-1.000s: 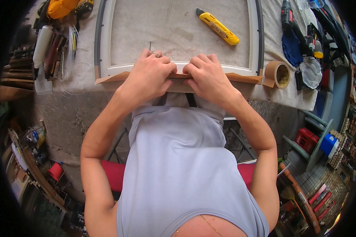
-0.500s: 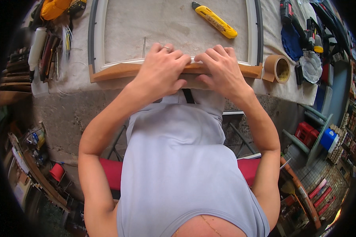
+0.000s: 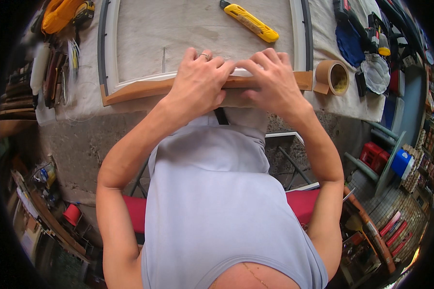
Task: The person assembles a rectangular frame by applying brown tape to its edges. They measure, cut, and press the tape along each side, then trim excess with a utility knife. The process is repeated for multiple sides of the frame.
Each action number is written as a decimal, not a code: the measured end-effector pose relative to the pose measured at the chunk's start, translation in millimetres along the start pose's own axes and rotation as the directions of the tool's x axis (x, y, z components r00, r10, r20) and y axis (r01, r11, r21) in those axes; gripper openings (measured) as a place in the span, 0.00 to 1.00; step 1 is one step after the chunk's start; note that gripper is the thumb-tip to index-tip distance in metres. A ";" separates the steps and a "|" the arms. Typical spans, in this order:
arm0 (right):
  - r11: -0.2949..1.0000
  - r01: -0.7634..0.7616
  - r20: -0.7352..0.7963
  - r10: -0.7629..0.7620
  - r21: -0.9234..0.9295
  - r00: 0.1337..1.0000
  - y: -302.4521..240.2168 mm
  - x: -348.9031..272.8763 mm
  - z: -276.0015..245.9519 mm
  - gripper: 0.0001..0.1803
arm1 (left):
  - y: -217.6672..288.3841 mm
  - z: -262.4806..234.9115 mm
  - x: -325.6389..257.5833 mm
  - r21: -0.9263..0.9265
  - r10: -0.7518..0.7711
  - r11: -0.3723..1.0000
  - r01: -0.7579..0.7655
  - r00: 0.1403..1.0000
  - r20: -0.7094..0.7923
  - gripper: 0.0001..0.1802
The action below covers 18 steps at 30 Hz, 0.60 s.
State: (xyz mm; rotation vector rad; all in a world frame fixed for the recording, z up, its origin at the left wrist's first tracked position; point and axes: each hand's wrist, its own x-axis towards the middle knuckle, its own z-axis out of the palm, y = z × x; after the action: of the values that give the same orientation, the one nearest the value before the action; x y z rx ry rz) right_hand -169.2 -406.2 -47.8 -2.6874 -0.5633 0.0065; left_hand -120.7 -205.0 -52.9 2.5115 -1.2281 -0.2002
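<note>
A strip of brown tape runs along the near side of a white and dark grey rectangular frame lying on the cloth-covered table. My left hand, a ring on one finger, curls over the tape left of the middle. Just to its right, my right hand bends its fingers over the same strip, with the thumb on the near side; it is slightly blurred. The fingertips are partly hidden, and both hands appear closed on the tape. Inside the frame, beyond my hands, lies a yellow utility knife.
A tape roll stands right of the frame's near corner. Behind it are a clear plastic cup-like item, a blue cloth and tools. A white bottle, an orange bundle and a tape measure sit at left.
The frame, knife and tape roll appear slightly further left in the view. My right hand has shifted a little to the right along the taped edge; my left hand stays on it.
</note>
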 end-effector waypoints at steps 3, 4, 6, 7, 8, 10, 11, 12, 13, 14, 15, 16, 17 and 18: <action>1.000 -0.016 0.077 0.017 -0.012 0.997 8.1 -5.7 -5.7 0.16 | 4.9 8.8 6.1 -0.089 -0.016 0.996 0.017 1.000 0.014 0.14; 1.000 -0.028 0.130 0.028 -0.007 0.991 9.6 -7.1 -7.7 0.15 | 6.4 11.1 9.3 -0.095 -0.010 0.995 0.013 1.000 0.029 0.14; 1.000 -0.007 0.144 0.011 -0.026 0.990 10.3 -9.1 -3.9 0.14 | 8.4 15.1 11.4 -0.088 0.010 0.996 -0.007 0.999 0.037 0.13; 0.999 0.004 0.151 0.001 -0.034 0.989 10.7 -9.9 -1.0 0.13 | 8.6 17.6 11.4 -0.076 0.023 0.997 -0.021 0.999 0.031 0.13; 0.999 0.020 0.127 -0.014 -0.046 0.992 10.7 -10.8 1.5 0.12 | 8.7 19.2 11.6 -0.063 0.036 0.997 -0.034 0.999 0.024 0.12; 0.996 0.052 0.081 -0.046 -0.071 0.996 10.3 -12.3 4.8 0.11 | 8.1 18.7 12.5 -0.047 0.048 0.998 -0.046 0.998 0.038 0.12; 0.997 0.051 0.096 -0.045 -0.056 0.994 10.9 -12.6 4.1 0.12 | 8.6 17.7 13.2 -0.038 0.054 0.998 -0.052 0.998 0.045 0.11; 0.998 0.049 0.111 -0.044 -0.040 0.993 11.7 -12.5 2.6 0.13 | 9.8 16.4 14.4 -0.029 0.055 0.998 -0.053 0.996 0.064 0.12; 0.999 0.047 0.124 -0.044 -0.026 0.991 12.6 -12.0 0.9 0.14 | 10.3 14.4 16.2 -0.018 0.055 0.998 -0.054 0.995 0.081 0.12; 0.997 0.039 0.079 -0.034 -0.062 0.996 13.1 -13.6 -1.2 0.15 | 10.8 13.2 17.8 -0.007 0.056 0.998 -0.056 0.994 0.099 0.12; 0.995 0.029 0.033 -0.026 -0.097 0.999 14.0 -17.0 -4.1 0.15 | 12.7 12.5 18.9 0.027 0.053 0.998 -0.055 0.996 0.071 0.12; 0.991 0.022 -0.009 -0.023 -0.129 1.000 15.8 -20.1 -6.4 0.16 | 16.2 12.6 18.4 0.061 0.044 0.997 -0.047 0.998 0.044 0.12; 0.992 0.012 0.002 -0.012 -0.126 1.000 20.5 -22.7 -10.8 0.17 | 19.1 13.2 18.7 0.093 0.037 0.995 -0.038 0.999 0.017 0.12; 0.993 0.003 0.014 -0.001 -0.122 1.000 26.9 -24.8 -16.7 0.17 | 20.7 15.9 19.8 0.052 0.037 0.998 -0.036 0.999 -0.015 0.12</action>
State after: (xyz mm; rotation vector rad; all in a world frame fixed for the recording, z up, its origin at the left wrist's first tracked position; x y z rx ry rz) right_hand -180.2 -444.7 -44.4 -2.8076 -0.5881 -0.0098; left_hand -128.1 -236.1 -59.8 2.5272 -1.2871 -0.1416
